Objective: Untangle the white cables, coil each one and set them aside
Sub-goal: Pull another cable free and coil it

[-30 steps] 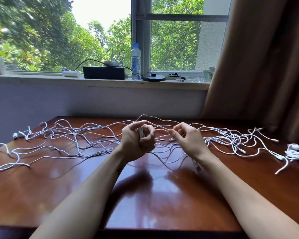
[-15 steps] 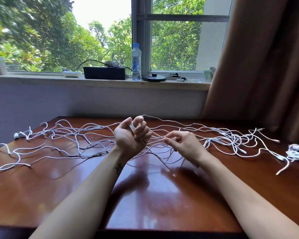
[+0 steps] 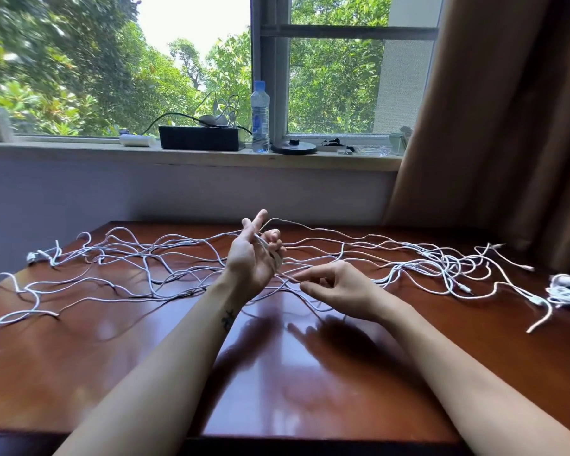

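Mid-coil, by the look of it. Holding a started coil (image 3: 272,256) of a few white turns in the left grip (image 3: 254,258), lifted over the middle of the surface (image 3: 310,373), palm turned back toward the wearer, lower fingers curled over the turns and forefinger sticking up free. Pinching the feed strand (image 3: 288,277) between thumb and forefinger of the right grip (image 3: 338,287), lower down and just to the right, the other fingers loosely bent. Only a short run between the two, slanting down from the coil to the pinch. Beyond the pinch, hard to follow: lost among the white cables (image 3: 145,268), spread thin along the far half of the surface with the long axis running left to right, and a denser knot (image 3: 441,264) out to the right. Probably next: carry the strand up and leftward over the palm for another turn, drawing fresh length through the pinch. Nearer the knot on the right grip's side, so likely to snag from there; worth pulling gently. One finished bundle (image 3: 568,289) already lying at the far right edge, well apart from both.
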`<state>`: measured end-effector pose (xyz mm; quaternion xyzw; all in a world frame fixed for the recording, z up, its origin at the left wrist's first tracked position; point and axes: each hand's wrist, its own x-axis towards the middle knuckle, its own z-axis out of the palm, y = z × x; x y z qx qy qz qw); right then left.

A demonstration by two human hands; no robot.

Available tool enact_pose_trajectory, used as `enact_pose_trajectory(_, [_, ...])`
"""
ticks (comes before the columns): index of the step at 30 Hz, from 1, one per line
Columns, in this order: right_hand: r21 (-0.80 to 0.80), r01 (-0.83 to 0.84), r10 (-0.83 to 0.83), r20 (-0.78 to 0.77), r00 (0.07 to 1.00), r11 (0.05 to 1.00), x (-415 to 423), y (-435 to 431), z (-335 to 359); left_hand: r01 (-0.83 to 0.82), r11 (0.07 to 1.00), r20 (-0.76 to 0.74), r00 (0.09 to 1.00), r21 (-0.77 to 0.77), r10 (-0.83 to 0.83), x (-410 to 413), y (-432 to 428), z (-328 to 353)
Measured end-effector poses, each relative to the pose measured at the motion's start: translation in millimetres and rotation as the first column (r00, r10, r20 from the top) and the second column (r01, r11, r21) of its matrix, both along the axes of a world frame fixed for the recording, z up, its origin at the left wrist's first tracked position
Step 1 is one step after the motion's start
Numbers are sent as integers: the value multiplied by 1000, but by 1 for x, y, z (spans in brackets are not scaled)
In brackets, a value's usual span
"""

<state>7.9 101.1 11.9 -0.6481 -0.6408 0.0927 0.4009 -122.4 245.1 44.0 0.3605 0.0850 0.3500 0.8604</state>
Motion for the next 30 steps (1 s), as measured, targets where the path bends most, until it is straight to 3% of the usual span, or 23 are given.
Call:
enact_pose_trajectory(7, [204,63,-76,56,996,977,-5,-2,8,-90,937,-145,979,337,146,10,-6,-7])
enact_pose_trajectory(12, [240,43,-49,22,999,970,-8,-4,10,-54,924,-168,978,379,127,9,-7,-11])
enact_pose_trajectory(16, [382,98,-169,157,973,919,-4,-3,13,-25,914,-232,964,405,130,11,-10,-11])
enact_pose_trajectory(23, [513,78,-276,322,906,855,-3,-5,19,222,913,-365,927,341,-89,3,-20,-9])
enact_pose_trajectory(30, [506,35,-291,437,851,862,-6,1,18,565,724,-425,812,396,-401,-1,-23,-16])
